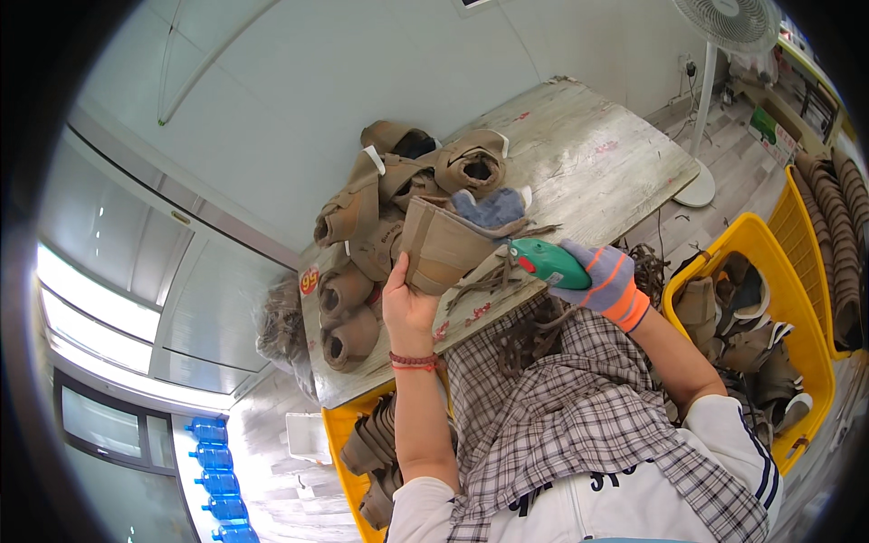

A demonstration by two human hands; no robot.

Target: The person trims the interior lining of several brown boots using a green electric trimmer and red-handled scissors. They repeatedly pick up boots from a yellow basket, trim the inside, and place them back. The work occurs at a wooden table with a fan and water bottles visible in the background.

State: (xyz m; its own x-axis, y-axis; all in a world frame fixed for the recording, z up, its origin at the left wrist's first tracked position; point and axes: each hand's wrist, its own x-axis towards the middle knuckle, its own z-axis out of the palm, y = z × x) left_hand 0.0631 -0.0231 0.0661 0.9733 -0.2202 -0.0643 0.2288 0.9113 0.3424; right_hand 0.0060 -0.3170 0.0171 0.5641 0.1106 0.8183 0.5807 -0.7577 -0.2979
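In my bare left hand [412, 312] is a tan shoe upper [446, 246], its blue-grey lining showing at the opening. The fingers grip its lower left side, above the table's near edge. My right hand [605, 281], in a grey and orange glove, is wrapped round a green handheld electric cutter [549, 263] with a red button. The cutter's tip points left at the upper's right edge, where thin brown strips hang. Whether tip and edge touch, I cannot tell. More tan uppers [348, 208] lie piled just beyond and left of my left hand.
Brown trimmings [484, 282] lie on the worn wooden table [579, 145] and over my checked apron [561, 389]. A yellow crate [819, 398] of uppers stands at right; another yellow crate [339, 434] is under the table's left side. A white standing fan [697, 185] is beyond the table's right end.
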